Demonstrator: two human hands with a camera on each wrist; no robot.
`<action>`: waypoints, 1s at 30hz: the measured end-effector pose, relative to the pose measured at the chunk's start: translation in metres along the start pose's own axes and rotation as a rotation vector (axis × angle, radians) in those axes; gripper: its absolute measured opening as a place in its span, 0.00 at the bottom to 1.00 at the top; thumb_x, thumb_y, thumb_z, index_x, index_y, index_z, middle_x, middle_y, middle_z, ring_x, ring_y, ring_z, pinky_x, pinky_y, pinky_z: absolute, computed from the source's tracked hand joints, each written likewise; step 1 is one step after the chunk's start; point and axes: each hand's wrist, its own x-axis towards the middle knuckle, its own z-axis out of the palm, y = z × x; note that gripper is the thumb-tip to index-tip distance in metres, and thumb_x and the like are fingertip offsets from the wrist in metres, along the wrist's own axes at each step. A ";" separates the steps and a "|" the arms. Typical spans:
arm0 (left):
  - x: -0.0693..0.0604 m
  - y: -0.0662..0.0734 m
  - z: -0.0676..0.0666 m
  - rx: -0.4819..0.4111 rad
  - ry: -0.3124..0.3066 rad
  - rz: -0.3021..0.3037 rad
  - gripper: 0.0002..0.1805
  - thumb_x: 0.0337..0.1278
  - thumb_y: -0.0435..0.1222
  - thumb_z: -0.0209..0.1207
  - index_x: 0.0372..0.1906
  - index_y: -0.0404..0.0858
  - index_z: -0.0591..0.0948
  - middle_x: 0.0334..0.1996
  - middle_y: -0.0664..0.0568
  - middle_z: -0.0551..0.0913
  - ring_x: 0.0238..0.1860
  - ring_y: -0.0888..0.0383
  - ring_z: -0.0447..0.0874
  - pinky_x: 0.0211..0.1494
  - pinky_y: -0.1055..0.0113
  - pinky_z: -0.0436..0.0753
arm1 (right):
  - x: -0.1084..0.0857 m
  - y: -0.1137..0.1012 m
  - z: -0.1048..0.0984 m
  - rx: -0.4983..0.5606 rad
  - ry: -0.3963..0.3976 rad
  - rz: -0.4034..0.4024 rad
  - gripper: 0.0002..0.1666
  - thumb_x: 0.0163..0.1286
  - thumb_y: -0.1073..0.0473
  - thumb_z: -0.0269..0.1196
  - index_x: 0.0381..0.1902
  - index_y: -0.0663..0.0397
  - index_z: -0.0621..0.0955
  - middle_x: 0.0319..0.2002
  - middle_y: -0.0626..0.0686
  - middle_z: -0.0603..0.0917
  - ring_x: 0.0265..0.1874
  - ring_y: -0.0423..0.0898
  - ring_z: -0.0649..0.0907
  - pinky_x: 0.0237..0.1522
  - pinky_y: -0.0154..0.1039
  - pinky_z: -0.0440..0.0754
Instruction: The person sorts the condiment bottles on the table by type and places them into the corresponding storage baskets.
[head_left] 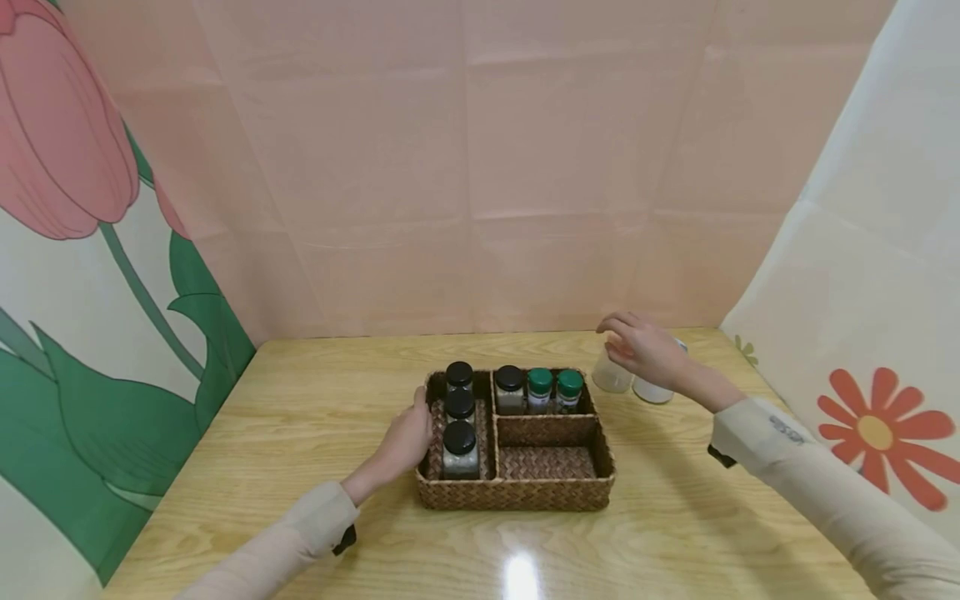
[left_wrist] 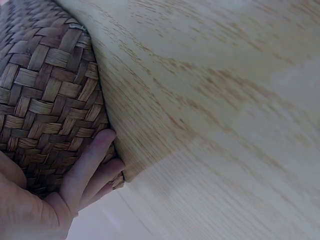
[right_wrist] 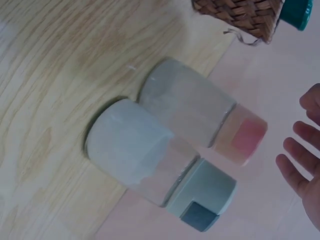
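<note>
A brown woven basket (head_left: 517, 493) with three compartments stands on the table. My left hand (head_left: 407, 435) touches the outside of its left wall, its fingers (left_wrist: 86, 167) lying fairly straight along the weave. Beyond the basket's right side, my right hand (head_left: 648, 354) is raised near two clear jars, fingers apart and holding nothing. One jar (right_wrist: 135, 145) has white contents and a pale green cap with a grey-blue tab. Beside it, the other jar (right_wrist: 185, 102) has a cap with a pink patch. In the head view, my right hand partly hides both.
Several black-capped jars (head_left: 460, 450) line the basket's left compartment. The back right compartment holds another black-capped jar (head_left: 510, 390) and two green-capped jars (head_left: 539, 390). Its front right compartment (head_left: 547, 462) shows bare weave. Printed cloths hang around the wooden table (head_left: 337, 375).
</note>
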 end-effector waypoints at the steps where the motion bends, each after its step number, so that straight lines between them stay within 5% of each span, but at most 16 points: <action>1: 0.000 0.000 0.000 0.000 0.002 0.002 0.24 0.68 0.23 0.45 0.65 0.16 0.58 0.17 0.48 0.71 0.14 0.55 0.71 0.15 0.63 0.72 | -0.001 0.001 0.000 -0.003 0.006 0.001 0.18 0.61 0.67 0.68 0.50 0.59 0.79 0.49 0.58 0.79 0.44 0.57 0.80 0.40 0.55 0.81; 9: 0.002 -0.001 0.001 -0.009 -0.016 -0.024 0.25 0.69 0.24 0.45 0.66 0.16 0.57 0.17 0.49 0.71 0.14 0.56 0.70 0.16 0.64 0.71 | -0.008 0.011 0.003 -0.053 0.030 0.004 0.25 0.54 0.66 0.73 0.51 0.61 0.80 0.50 0.61 0.79 0.46 0.60 0.79 0.45 0.59 0.77; 18: 0.001 0.000 0.000 -0.009 -0.001 -0.007 0.24 0.67 0.22 0.45 0.65 0.16 0.58 0.18 0.47 0.72 0.15 0.55 0.72 0.17 0.62 0.73 | -0.017 0.021 0.009 -0.077 -0.027 0.133 0.33 0.57 0.59 0.74 0.58 0.66 0.76 0.53 0.67 0.78 0.51 0.66 0.76 0.53 0.66 0.70; 30: 0.001 0.000 0.000 -0.016 -0.003 -0.006 0.24 0.69 0.23 0.46 0.65 0.17 0.58 0.17 0.48 0.71 0.15 0.56 0.71 0.16 0.63 0.72 | -0.023 0.030 0.017 -0.052 -0.088 0.199 0.35 0.63 0.57 0.71 0.64 0.64 0.72 0.57 0.69 0.76 0.49 0.68 0.79 0.49 0.70 0.70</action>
